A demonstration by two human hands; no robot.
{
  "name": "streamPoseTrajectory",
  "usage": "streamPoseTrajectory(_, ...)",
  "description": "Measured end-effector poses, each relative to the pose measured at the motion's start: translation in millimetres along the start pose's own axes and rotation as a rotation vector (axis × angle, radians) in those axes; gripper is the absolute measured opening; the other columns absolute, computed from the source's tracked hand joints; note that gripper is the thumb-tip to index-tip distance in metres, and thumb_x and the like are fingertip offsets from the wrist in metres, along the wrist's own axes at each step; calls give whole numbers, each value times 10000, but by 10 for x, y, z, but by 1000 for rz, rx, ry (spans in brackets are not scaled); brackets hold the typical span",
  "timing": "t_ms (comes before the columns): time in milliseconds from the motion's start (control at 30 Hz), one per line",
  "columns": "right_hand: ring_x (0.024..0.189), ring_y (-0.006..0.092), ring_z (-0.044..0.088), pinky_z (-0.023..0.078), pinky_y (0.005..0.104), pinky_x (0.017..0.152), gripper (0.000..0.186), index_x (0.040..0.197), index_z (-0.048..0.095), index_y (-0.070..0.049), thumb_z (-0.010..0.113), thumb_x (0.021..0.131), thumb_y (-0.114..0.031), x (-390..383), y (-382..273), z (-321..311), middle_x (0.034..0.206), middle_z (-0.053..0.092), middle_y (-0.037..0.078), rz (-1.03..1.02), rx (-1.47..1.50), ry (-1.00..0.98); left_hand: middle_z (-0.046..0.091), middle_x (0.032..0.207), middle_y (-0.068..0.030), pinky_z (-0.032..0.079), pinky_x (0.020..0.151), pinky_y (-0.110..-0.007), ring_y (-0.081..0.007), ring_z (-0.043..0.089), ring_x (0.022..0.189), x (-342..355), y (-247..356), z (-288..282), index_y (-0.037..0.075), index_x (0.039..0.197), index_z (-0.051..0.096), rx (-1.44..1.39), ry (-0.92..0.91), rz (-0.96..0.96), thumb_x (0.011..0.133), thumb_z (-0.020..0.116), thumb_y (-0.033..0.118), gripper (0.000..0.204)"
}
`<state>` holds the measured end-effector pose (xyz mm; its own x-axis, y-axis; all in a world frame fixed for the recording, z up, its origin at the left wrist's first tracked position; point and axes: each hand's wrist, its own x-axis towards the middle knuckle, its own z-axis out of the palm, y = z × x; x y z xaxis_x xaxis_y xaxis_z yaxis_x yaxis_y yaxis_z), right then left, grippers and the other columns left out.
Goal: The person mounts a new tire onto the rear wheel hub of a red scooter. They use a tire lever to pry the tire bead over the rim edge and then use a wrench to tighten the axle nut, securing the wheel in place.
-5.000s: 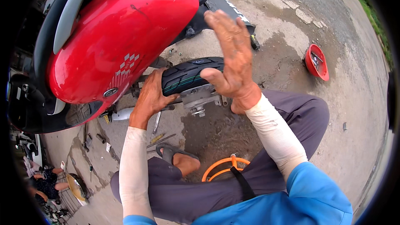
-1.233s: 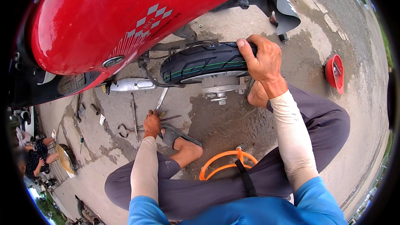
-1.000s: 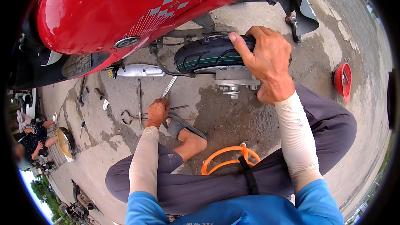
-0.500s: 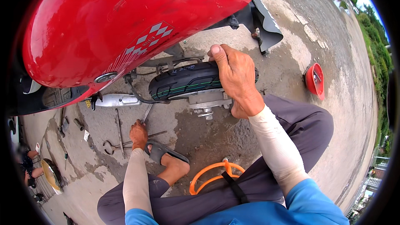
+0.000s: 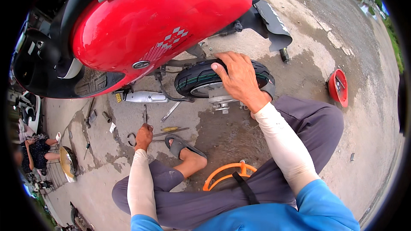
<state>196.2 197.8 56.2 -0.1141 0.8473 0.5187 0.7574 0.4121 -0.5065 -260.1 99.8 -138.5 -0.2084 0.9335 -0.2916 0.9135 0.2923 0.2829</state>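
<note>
A black tyre with green lines on its tread sits on a wheel with a silver hub, beside the underside of a red scooter. My right hand holds the tyre from above, its fingers over the tread and its thumb along the near side. Lower left, my left hand is closed around a thin metal bar close to the ground. Another metal lever lies by the scooter's stand side, and a screwdriver with a yellow handle lies near my sandal.
Right of the wheel lies an upturned red helmet with small items inside. An orange ring-shaped frame is by my legs. Loose tools are scattered on the left, where a person sits near a round basin.
My left hand has shifted from the lever to the thin bar on its left. My right hand's fingers have straightened over the tyre. The whole view has shifted.
</note>
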Motion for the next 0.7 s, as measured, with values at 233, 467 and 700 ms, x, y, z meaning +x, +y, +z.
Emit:
streamPoseTrajectory(233,1006,351,648,475,449,917,402,1125,703,-17,644,990,-391,-24,150,-150,1050,702,159,-5,-102,-35,663,1267,-247,508,1000,-507,-429,632,1184,28,409,403,50,1312,589,1,-47,14,963,666,301,436)
streamPoseTrajectory(467,711,331,663,509,428,665,442,845,734,-35,706,917,-470,79,248,-5,757,686,129,88,-235,3,586,1348,-235,479,1043,-493,-440,558,1254,316,385,873,10,1376,503,40,-65,114,950,679,242,516)
streamPoseTrajectory(700,691,329,662,495,419,629,326,806,733,-52,738,890,-367,64,259,31,731,679,127,84,-203,58,679,1153,-189,530,943,-497,-418,633,1122,412,328,1095,56,1154,568,229,-176,57,975,651,221,257)
